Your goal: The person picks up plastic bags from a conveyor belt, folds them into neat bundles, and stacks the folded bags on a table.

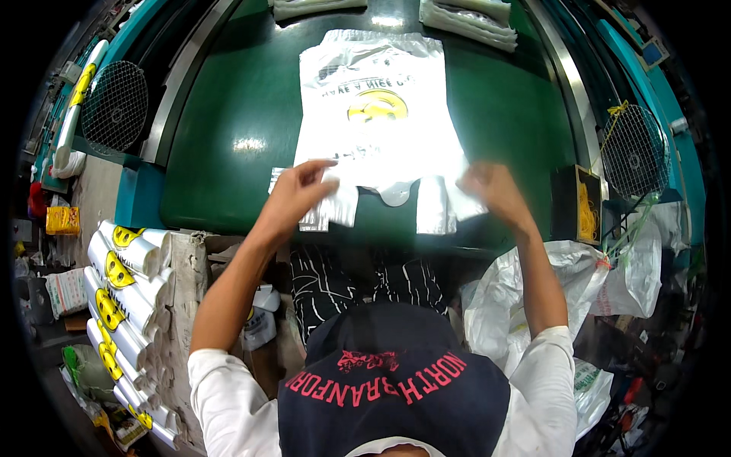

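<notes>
A stack of white plastic T-shirt bags (pixel 373 148) lies flat on the green conveyor belt, its handles toward me and a yellow smiley face printed on it. My left hand (pixel 295 196) is at the left handle, with fingers and thumb curled in a loose pinch on the plastic. At the right handle is my right hand (pixel 495 194), smeared by motion; whether its fingers grip the plastic cannot be made out. The handle beside it is skewed outward.
More bundled white bags (pixel 468 23) lie at the belt's far end. Rolled smiley bags (pixel 122 293) are piled at left. At right stand a box of yellow ties (pixel 586 209) and a large white sack (pixel 525 282). Mesh-covered fans (pixel 114 107) flank the belt.
</notes>
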`<state>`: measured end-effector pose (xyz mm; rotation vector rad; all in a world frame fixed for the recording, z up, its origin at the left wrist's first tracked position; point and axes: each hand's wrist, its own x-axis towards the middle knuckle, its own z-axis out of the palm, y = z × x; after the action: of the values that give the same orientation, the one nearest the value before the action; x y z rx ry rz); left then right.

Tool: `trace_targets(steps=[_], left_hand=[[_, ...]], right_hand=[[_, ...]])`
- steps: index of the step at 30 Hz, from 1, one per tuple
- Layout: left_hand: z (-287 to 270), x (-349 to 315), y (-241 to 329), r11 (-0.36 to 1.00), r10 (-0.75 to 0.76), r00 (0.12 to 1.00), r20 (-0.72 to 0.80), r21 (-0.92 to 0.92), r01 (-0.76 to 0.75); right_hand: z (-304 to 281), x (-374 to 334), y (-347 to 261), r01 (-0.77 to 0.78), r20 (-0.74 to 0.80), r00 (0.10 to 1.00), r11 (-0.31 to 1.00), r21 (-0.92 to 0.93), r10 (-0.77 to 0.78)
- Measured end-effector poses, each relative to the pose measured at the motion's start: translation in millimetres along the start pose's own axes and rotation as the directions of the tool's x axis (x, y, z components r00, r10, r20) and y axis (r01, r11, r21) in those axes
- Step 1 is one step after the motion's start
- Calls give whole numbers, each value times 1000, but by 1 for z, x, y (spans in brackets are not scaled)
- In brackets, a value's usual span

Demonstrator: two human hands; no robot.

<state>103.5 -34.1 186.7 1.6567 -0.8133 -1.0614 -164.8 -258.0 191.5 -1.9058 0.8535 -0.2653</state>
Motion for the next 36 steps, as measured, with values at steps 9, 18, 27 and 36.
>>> trace_targets(steps=[9, 18, 27, 36], left_hand=[[44, 93, -22, 425, 380, 789, 483, 666, -613], [12, 112, -9, 725, 91, 951, 296, 635, -267], [50, 168, 16, 192, 354, 906, 231, 931, -312], [80, 84, -13, 233, 144, 775, 615, 741, -630]], right_hand=[[54, 81, -13, 144, 261, 947, 975, 168, -185], [27, 125, 18, 428, 109, 890, 727, -537, -443], [21, 181, 7, 7, -51, 998, 837, -548, -42], [-27, 150, -2, -244, 124, 969, 897, 368, 212]])
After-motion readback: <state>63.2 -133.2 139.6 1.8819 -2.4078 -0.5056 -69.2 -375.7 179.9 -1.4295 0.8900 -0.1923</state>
